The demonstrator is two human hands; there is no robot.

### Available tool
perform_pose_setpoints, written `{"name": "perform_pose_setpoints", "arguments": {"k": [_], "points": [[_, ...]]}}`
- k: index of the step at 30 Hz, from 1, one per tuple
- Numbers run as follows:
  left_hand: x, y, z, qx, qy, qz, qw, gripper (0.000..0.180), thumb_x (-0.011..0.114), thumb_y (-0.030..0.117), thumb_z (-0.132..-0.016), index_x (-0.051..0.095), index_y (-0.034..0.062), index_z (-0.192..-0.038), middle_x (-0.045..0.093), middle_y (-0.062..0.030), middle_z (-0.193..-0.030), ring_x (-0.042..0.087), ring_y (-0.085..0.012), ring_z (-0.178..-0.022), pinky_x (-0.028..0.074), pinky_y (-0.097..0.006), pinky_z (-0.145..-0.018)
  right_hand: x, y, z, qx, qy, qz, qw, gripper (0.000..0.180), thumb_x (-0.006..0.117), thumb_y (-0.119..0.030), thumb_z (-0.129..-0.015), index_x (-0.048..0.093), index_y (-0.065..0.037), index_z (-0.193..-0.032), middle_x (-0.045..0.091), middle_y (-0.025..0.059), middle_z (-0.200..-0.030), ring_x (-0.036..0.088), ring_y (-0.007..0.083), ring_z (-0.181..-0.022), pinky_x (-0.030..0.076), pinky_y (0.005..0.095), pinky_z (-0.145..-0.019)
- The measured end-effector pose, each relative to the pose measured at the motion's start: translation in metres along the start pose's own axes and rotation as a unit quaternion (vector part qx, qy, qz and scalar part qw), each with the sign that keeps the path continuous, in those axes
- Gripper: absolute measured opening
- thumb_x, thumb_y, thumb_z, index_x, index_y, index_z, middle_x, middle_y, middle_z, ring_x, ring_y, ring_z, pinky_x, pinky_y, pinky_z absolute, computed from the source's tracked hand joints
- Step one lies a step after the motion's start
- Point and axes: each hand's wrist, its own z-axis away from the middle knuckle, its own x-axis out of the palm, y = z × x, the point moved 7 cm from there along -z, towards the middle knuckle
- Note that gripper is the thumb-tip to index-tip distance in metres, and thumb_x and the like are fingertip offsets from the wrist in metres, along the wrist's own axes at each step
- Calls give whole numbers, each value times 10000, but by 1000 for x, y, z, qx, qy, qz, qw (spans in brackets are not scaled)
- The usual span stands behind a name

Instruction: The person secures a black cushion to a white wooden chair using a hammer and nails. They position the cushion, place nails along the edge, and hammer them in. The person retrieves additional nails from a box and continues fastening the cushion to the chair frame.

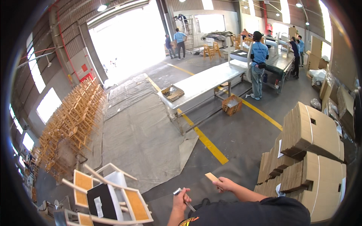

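Note:
My left hand (182, 199) is closed around a silver metal tool (177, 191). Its short, thick shiny end sticks out past my fingers, and a thin shank shows below the fist; the exact kind is too small to make out. To its right, my right hand (226, 184) grips a short flat strip of light wood (212, 177) by one end, with the other end pointing forward and left. Both hands are in front of my body, apart from each other. At the lower left, nearest my left hand, lie pale-framed chairs (135, 203) with woven panels and a black seat.
Stacks of flat cardboard boxes (320, 132) stand close on my right. A long metal table (211, 81) ahead bears an open carton (172, 92); another box (231, 105) sits on the floor. Piled wooden chair frames (71, 124) line the left. A person in blue (259, 56) works at the table.

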Motion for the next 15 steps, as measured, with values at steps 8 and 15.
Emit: {"name": "perform_pose_setpoints", "arguments": {"k": [8, 15], "points": [[126, 157, -255, 19, -151, -101, 983, 426, 669, 399, -1131, 735, -20, -1164, 672, -68, -792, 666, -223, -690, 571, -395, -665, -124, -19, -68, 16, 154, -295, 943, 509, 676, -451, -1109, 591, -20, -1366, 738, 139, -1031, 726, 204, -708, 615, 354, -656], [202, 172, -413, -1, -86, -51, 995, 425, 665, 397, -1135, 745, -13, -1212, 765, -88, -956, 737, -211, -795, 619, -398, -721, -237, -112, -230, -48, 143, -205, 967, 555, 763, -353, -1052, 553, -20, -1443, 717, 133, -1115, 751, 214, -832, 606, 368, -731]]}}
